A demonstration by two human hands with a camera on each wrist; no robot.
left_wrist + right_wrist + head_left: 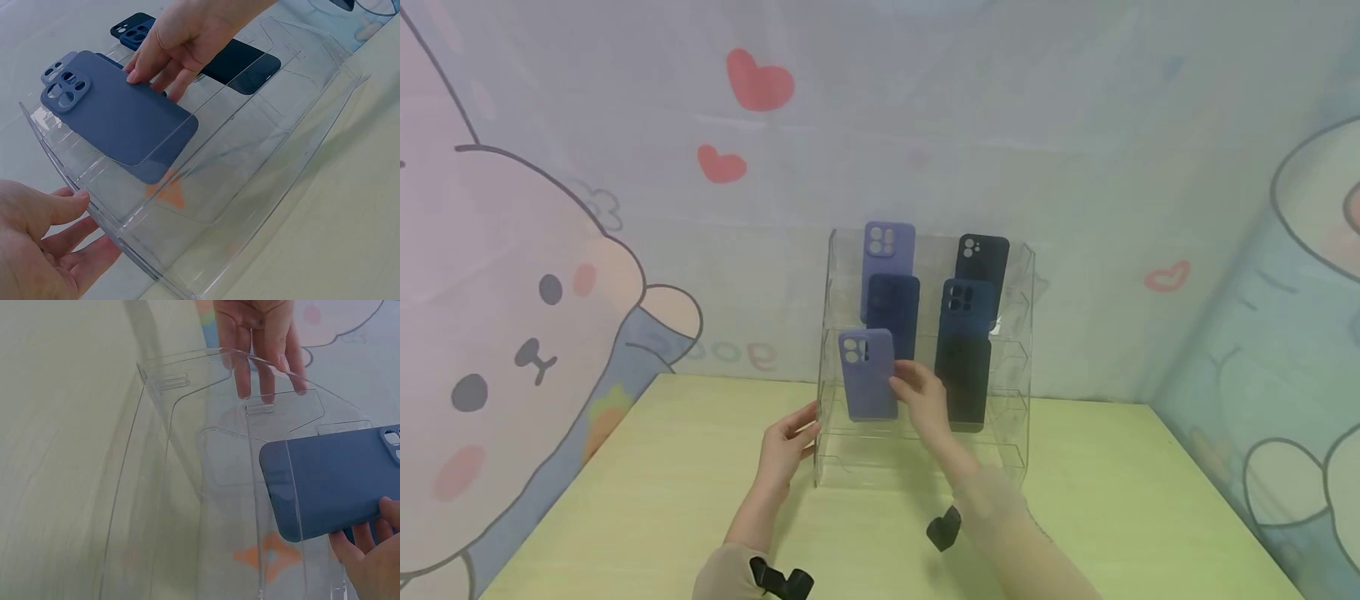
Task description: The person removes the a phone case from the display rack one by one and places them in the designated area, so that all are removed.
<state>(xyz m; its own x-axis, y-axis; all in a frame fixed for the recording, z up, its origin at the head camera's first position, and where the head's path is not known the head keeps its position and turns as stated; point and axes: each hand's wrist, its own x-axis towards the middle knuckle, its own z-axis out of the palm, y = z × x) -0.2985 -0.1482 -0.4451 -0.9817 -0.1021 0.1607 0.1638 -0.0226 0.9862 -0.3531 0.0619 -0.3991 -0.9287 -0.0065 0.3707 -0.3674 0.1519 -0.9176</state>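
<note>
While the right hand [927,406] pinches, a purple case [871,379] leans

Head: fingers [912,369] clamp its edge within a clear rack [1011,367]. Left wrist: the left hand [40,240], fingers apart, touches the rack's side. Right wrist: the rack's front overlaps the case's end.

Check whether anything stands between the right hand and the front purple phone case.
Nothing visible does: the right hand holds the purple phone case by its edge. The clear rack has a lip crossing only the case's lower end, below that grip.

Six phone cases [872,379], one rack [868,477], two hands [925,402]
</note>
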